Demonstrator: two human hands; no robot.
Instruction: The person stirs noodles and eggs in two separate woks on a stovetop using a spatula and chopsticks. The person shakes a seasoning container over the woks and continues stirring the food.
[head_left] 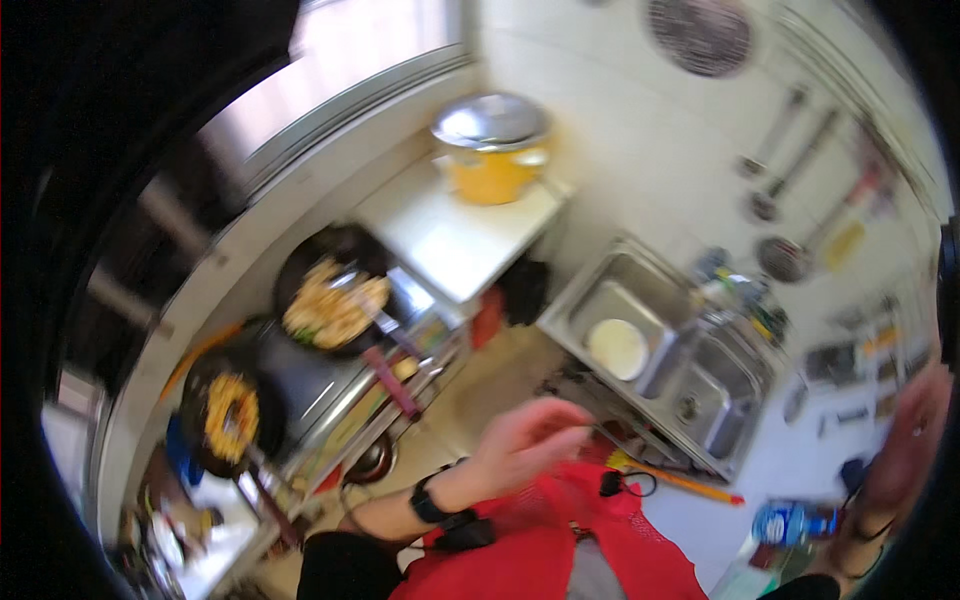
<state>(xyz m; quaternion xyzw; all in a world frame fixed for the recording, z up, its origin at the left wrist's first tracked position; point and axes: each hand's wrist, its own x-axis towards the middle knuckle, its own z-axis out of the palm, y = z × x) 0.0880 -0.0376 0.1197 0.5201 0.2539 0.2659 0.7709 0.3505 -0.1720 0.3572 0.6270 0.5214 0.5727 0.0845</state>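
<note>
- Black round pan (232,412) sits at the far left on the stove (310,385), filled with yellow food in a ring shape; its dark handle runs down toward the lower left.
- Just beside it, up and to the right, a second black round pan (335,290) holds pale yellow and green chopped food, with a dark reddish handle (392,382) slanting down over the stove's front edge.
- Above and to the right, a white worktop (455,240) carries a yellow pot with a shiny metal lid (493,145).
- Lower centre, the left hand (525,440) is raised in the air over the tan floor (480,385), a black wristband on the wrist; its grip looks loosely curled with the fingers drawn together, holding nothing visible, though blur makes this unsure.
- Below the hand lies bright red mesh cloth (560,540).
- To the right, a steel double sink (665,350) holds a round white plate (617,347) in its nearer basin.
- A blue and white bottle (790,522) lies near the lower right.
- At the far right edge, the right hand (912,430) is a blurred shape; whether its grip is spread or closed cannot be told.
</note>
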